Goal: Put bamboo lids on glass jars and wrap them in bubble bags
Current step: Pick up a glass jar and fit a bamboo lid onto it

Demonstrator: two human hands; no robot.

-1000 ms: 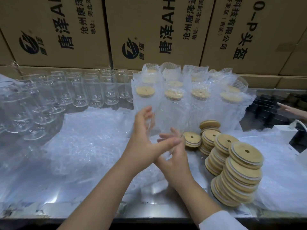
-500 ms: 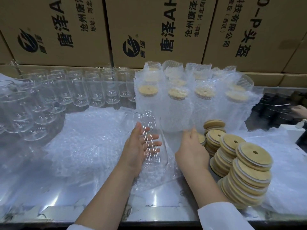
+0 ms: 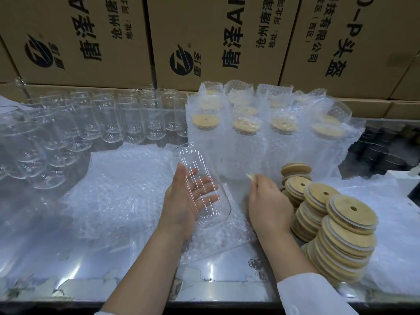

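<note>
Hands apart, each with its own piece. Cradling the glass jar (image 3: 201, 185) in the left hand (image 3: 181, 208), fingers curled behind it and showing through the clear wall. Jar tilted, open mouth pointing away, base low over the bubble bag (image 3: 218, 237) lying flat beneath; contact not clear. Pinching in the right hand (image 3: 269, 201), just right of the jar, a thin pale edge at the fingertips: probably one bamboo lid (image 3: 250, 177) seen edge-on, too small to be sure.

Changed since half a second ago: right hand then low against the lid stacks (image 3: 336, 226), now raised clear of them with that piece in its pinch. A second ago, both hands close together in front of the wrapped jars. Reads as a fresh cycle begun: jar fetched, lid picked, capping next, bag not yet drawn up.

Glass smooth, thin-walled, cylindrical, necking in a little at the mouth and streaked with glare; likely slippery. Lids flat round discs of pale wood, centre hole, white ring round the rim, piled in leaning columns right of the jar. Bubble bags (image 3: 122, 189) soft, cloudy and dimpled, heaped left of the jar. Wrapped jars (image 3: 261, 137) upright beyond the jar, lids dim through the film. Bare jars (image 3: 95, 130) in rows beyond and left of it. Printed cardboard boxes (image 3: 216, 42) farther behind. Shiny metal table (image 3: 136, 289) nearer than the jar.
</note>
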